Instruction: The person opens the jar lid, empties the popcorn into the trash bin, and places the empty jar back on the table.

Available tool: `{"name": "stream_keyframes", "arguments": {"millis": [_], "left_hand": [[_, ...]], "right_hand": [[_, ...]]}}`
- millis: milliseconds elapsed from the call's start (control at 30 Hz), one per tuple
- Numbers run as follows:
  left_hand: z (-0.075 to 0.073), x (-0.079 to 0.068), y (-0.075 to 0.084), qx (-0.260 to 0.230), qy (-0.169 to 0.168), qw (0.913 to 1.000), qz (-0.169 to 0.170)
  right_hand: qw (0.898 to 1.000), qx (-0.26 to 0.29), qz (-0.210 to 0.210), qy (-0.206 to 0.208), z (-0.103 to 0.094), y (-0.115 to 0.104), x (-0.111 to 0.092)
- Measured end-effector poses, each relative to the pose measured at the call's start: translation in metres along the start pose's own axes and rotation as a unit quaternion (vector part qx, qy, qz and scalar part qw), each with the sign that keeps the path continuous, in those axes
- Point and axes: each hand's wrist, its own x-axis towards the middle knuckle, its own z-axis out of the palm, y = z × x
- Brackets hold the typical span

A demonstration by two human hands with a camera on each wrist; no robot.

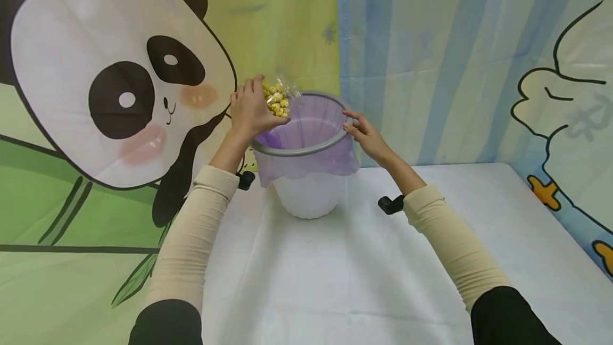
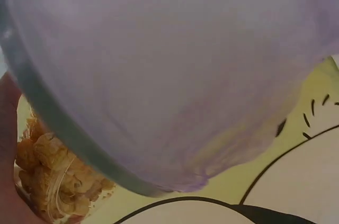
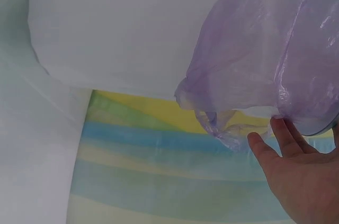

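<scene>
In the head view, a clear bag of popcorn [image 1: 278, 102] is gripped by the left hand [image 1: 250, 108] at the left of the round grey rim [image 1: 306, 151] of an upright white bin [image 1: 308, 195], its loose top pointed up and rightward. The rim's opposite side is touched by the right hand [image 1: 366, 136], set farther from the bag. In the left wrist view, knobbly yellow pieces are seen through glossy wrapping, past the rim. In the right wrist view, spread, fairly straight fingers are set against the thin, crinkled purple liner [image 3: 233, 70]; whether the rim is pinched cannot be told.
</scene>
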Motion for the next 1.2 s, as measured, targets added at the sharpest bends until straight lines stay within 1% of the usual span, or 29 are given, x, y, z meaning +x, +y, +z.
{"name": "stream_keyframes", "arguments": {"millis": [167, 367, 600, 700, 800, 967, 1100, 1200], "left_hand": [[0.008, 0.001, -0.006, 0.034, -0.007, 0.9984, 0.045], [0.010, 0.007, -0.006, 0.089, -0.023, 0.9916, 0.091], [0.011, 0.009, -0.005, 0.135, -0.049, 0.9816, 0.126], [0.011, 0.009, -0.006, 0.150, -0.054, 0.9771, 0.141], [0.012, 0.010, -0.008, 0.166, -0.055, 0.9726, 0.154], [0.012, 0.010, -0.010, 0.189, -0.058, 0.9647, 0.174], [0.011, 0.009, -0.010, 0.203, -0.059, 0.9576, 0.195], [0.010, 0.009, -0.010, 0.215, -0.051, 0.9525, 0.209]], "right_hand": [[1.000, 0.005, 0.004, -0.004, 0.000, 0.000, -0.001], [1.000, 0.008, 0.004, -0.005, -0.001, 0.000, 0.000], [1.000, -0.004, 0.009, -0.016, -0.002, -0.001, 0.001], [1.000, -0.003, 0.011, -0.022, -0.003, 0.000, 0.001], [1.000, 0.002, 0.011, -0.025, -0.005, 0.006, 0.004], [1.000, 0.006, 0.004, -0.023, -0.008, 0.025, 0.012], [1.000, -0.005, 0.001, -0.021, -0.008, 0.028, 0.013], [1.000, -0.010, -0.001, -0.021, -0.007, 0.028, 0.012]]}}
